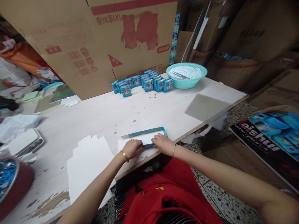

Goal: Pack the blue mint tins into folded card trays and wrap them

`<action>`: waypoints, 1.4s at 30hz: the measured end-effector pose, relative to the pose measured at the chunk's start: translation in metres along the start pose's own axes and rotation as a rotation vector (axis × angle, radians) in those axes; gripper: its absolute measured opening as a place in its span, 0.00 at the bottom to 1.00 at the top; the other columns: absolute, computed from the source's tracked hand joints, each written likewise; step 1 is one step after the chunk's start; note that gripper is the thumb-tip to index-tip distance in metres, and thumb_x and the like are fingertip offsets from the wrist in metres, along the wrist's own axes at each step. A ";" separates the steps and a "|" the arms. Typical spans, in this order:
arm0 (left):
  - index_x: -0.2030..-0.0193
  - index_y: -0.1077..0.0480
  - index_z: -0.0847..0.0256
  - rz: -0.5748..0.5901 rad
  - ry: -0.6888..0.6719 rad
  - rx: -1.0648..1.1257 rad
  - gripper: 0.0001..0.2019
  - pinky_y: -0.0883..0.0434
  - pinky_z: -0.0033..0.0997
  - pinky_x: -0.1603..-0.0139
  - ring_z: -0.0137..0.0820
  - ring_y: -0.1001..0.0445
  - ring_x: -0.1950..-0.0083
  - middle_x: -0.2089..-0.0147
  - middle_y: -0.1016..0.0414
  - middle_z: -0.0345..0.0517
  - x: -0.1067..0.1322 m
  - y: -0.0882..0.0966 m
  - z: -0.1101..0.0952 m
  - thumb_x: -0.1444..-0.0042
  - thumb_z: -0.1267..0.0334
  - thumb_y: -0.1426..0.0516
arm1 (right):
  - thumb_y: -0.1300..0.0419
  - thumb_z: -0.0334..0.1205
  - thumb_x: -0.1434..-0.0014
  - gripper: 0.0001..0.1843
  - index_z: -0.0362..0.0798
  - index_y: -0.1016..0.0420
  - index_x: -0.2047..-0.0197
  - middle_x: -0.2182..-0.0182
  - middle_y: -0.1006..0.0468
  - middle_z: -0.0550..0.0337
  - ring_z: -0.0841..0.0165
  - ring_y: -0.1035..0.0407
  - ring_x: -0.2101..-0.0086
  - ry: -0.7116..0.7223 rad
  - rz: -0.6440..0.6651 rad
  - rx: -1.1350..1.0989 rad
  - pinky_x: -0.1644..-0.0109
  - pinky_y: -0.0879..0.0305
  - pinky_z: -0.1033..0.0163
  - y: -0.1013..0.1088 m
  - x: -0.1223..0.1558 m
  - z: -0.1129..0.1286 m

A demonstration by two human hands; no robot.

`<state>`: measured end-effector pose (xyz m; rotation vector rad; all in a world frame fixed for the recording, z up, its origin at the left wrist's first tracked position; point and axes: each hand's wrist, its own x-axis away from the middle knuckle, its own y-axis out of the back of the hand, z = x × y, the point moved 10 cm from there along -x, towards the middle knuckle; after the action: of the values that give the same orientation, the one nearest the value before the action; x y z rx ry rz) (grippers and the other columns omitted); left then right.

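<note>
A long, shallow cardboard box point(146, 132), blue on its walls and white inside, lies open near the table's front edge. My left hand point(132, 148) is closed on its near wall toward the left end. At the right end, my right hand point(162, 143) grips the near wall, with fingers reaching over into the box. The parts of the wall under both hands are hidden. Left of my left hand, a fanned stack of white card sheets point(87, 168) lies on the table point(93, 118).
Several small blue packets point(149, 84) stand before a large carton point(98, 49). A turquoise basin point(187, 83) holds white pellets and a metal tool. A grey translucent sheet point(205, 107) overhangs the right edge. A red bowl point(21, 189) stands left; a carton of blue packs point(275, 124), right.
</note>
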<state>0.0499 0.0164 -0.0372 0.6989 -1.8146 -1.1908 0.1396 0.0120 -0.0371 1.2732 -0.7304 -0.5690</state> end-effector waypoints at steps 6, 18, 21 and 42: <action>0.59 0.31 0.59 0.079 -0.046 0.015 0.10 0.36 0.29 0.65 0.34 0.27 0.63 0.63 0.24 0.46 -0.010 0.000 0.000 0.46 0.59 0.45 | 0.47 0.39 0.37 0.10 0.44 0.31 0.57 0.61 0.24 0.48 0.62 0.30 0.60 0.092 0.181 -0.089 0.64 0.41 0.64 -0.011 -0.011 -0.001; 0.57 0.34 0.60 -0.032 0.100 0.028 0.09 0.34 0.34 0.61 0.38 0.27 0.58 0.61 0.26 0.50 -0.010 -0.011 -0.033 0.43 0.62 0.49 | 0.42 0.36 0.43 0.07 0.43 0.24 0.63 0.47 0.31 0.46 0.55 0.44 0.43 0.170 0.035 0.091 0.47 0.46 0.54 0.016 -0.016 -0.019; 0.59 0.34 0.59 -0.130 0.143 0.082 0.07 0.33 0.32 0.59 0.34 0.28 0.57 0.56 0.29 0.48 -0.016 -0.010 -0.049 0.43 0.62 0.48 | 0.40 0.35 0.46 0.12 0.44 0.24 0.57 0.38 0.43 0.47 0.52 0.51 0.40 0.139 -0.080 0.124 0.43 0.50 0.50 0.028 -0.007 -0.031; 0.57 0.30 0.59 -0.248 -0.698 -0.231 0.10 0.42 0.46 0.36 0.40 0.44 0.34 0.44 0.29 0.46 0.051 0.010 -0.035 0.38 0.63 0.51 | 0.46 0.47 0.39 0.13 0.46 0.31 0.65 0.61 0.32 0.51 0.63 0.41 0.64 0.371 -0.376 -0.142 0.61 0.41 0.60 -0.009 0.052 0.031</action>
<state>0.0549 -0.0362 -0.0042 0.4007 -2.1231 -1.9522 0.1501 -0.0480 -0.0332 1.3417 -0.1378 -0.6503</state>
